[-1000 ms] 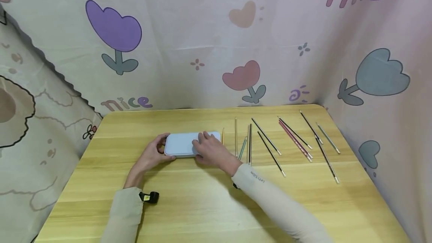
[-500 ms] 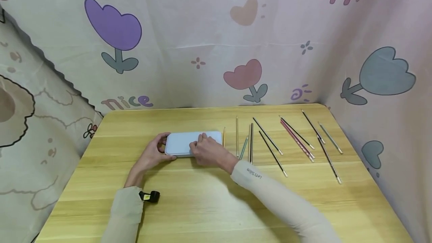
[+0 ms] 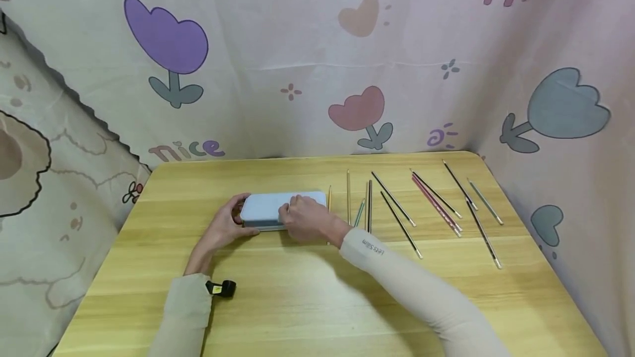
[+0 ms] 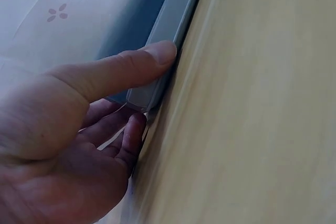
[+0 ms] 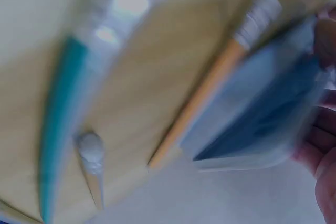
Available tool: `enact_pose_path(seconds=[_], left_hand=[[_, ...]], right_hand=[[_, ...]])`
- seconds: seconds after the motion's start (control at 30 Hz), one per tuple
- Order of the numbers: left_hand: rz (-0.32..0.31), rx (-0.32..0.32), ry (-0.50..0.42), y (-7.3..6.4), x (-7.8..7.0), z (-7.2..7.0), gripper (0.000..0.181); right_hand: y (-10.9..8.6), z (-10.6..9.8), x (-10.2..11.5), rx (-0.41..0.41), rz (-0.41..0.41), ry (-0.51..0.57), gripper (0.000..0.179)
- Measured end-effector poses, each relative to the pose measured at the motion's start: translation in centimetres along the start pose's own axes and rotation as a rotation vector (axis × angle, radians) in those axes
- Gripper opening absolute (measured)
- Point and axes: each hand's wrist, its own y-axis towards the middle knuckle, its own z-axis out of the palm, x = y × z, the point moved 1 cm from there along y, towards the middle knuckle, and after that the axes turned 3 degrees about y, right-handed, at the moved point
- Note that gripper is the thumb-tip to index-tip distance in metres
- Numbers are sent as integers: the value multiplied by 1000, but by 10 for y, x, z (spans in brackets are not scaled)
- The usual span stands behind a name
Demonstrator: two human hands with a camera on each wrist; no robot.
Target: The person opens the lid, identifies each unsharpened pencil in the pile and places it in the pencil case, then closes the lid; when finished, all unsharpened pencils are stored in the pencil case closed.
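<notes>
Hanging behind the table, a printed cloth (image 3: 268, 26) shows tulips, hearts and the word "nice". Below it spreads the wood-grain table (image 3: 278, 302). Two beige sleeves (image 3: 419, 288) reach in over it. A pale blue case (image 3: 265, 211) lies left of the table's middle, its lid (image 3: 260, 201) tilted partly up along the near side, dark blue showing in the gap. The left hand (image 3: 225, 223) grips the case's left end, thumb on the near wall, fingers curled round the end. The right hand (image 3: 307, 218) pinches the lid by its near edge, fingers bent; their tips are partly hidden. To the right lie loose pencils: black ones (image 3: 392, 198), pink-red ones (image 3: 436, 206), a teal one (image 3: 359, 212), and an orange one (image 3: 329, 200) just beside the case. Smallest, a black device (image 3: 227, 289) sits at the left wrist.
</notes>
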Motion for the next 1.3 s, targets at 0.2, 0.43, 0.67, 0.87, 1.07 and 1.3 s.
enact_pose_path(seconds=[0.2,0.43,0.67,0.87,1.07,1.3], left_hand=[[4,16,-11,-4,3,3,99],[10,23,11,5,-1,0,99],[-8,21,13,3,-1,-2,99],[-20,26,4,-1,0,-1,98],[-40,21,-33,-2,-2,1,100],[-38,9,-36,-2,-2,2,98]], right_hand=[[-5,-4,-10,-68,-3,96,15],[-20,-3,-17,-180,23,138,9],[-36,-1,-23,-360,70,162,10],[-57,0,-30,-433,137,322,17],[-70,2,-35,-438,237,432,20],[-72,4,-42,-484,306,688,21]])
